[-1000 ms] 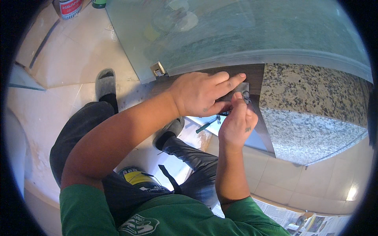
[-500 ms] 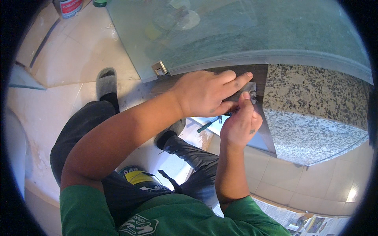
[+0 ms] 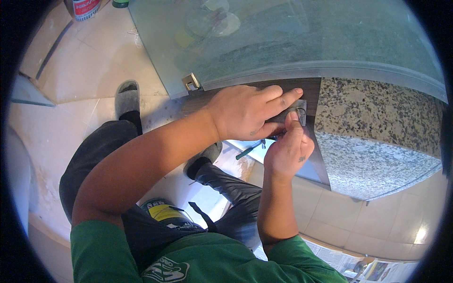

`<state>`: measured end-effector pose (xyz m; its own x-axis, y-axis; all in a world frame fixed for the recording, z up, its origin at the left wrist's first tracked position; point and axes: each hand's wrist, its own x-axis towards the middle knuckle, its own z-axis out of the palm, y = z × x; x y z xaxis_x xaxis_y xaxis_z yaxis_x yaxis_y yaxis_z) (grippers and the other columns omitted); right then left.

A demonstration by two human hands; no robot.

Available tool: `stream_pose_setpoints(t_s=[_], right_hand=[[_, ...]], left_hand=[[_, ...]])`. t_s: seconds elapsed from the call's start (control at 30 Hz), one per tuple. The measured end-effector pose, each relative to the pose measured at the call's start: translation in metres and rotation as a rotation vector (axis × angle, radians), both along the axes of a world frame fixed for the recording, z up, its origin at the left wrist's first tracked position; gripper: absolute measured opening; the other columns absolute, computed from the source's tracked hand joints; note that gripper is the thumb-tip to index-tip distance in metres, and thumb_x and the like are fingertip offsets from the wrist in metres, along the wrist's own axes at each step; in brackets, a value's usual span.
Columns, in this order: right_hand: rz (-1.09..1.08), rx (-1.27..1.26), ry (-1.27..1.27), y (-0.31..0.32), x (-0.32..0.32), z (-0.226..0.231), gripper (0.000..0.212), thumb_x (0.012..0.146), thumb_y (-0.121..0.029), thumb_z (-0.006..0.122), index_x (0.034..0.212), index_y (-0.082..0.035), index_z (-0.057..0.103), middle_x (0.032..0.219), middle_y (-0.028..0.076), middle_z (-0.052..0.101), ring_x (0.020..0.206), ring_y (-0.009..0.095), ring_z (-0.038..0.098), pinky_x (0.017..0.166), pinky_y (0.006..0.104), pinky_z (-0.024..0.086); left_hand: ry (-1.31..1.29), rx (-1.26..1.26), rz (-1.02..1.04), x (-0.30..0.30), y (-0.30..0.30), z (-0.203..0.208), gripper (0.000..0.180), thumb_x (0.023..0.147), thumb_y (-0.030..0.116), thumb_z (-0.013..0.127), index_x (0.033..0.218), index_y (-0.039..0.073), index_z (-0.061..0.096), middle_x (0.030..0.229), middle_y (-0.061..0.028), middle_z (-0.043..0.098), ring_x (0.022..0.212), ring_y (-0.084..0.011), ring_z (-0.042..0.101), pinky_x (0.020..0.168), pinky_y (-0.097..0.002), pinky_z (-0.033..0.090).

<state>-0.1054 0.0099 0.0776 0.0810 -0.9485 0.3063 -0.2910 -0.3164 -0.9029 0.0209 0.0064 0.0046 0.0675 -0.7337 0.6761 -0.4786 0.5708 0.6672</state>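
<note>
My left hand (image 3: 247, 112) reaches across a dark wood-look panel (image 3: 311, 89), its index finger stretched out and its thumb lower down. Between them it steadies a small grey metal plate (image 3: 302, 104) against the panel. Close below, my right hand (image 3: 289, 152) is closed, its thumb tip pinched at the plate's lower right edge. A small dark ring-like shape shows on the plate beside that thumb. Whatever the right fingers grip is hidden behind them. Under the hands, a hammer (image 3: 245, 152) with a green handle lies on a white surface.
A glass panel (image 3: 302, 40) stands along the far side, with a metal clamp (image 3: 190, 82) at its lower left corner. Speckled granite (image 3: 373, 111) adjoins the wood on the right. A black bucket (image 3: 163, 212) with a yellow label is between my legs; a red-labelled can (image 3: 86, 8) is far left.
My right thumb has shifted slightly at the plate's edge, and the ring-like shape beside it looks turned. My left hand stays in place.
</note>
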Motion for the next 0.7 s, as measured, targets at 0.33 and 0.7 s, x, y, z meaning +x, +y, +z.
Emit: stream_pose_setpoints(t_s=[0.33,0.7], right_hand=[[0.024,0.026,-0.032,-0.001,-0.001,0.007,0.037,0.103,-0.014,0.060,0.072,0.005,0.066,0.070,0.000,0.060,0.063,0.007,0.049,0.056,0.0256,0.036],[0.041,0.078,-0.041,0.002,0.003,-0.004,0.037,0.103,-0.012,0.058,0.072,0.006,0.066,0.070,0.003,0.061,0.064,0.009,0.054,0.056,0.0269,0.043]], left_hand=[[-0.004,0.000,0.025,-0.001,0.000,0.011,0.076,0.087,0.039,0.071,0.153,0.014,0.044,0.104,-0.0079,0.060,0.072,-0.0334,0.068,0.063,-0.0470,0.057],[-0.015,0.034,-0.005,0.006,0.004,0.000,0.072,0.089,0.039,0.069,0.152,0.013,0.046,0.105,-0.0082,0.061,0.074,-0.0329,0.069,0.064,-0.0474,0.057]])
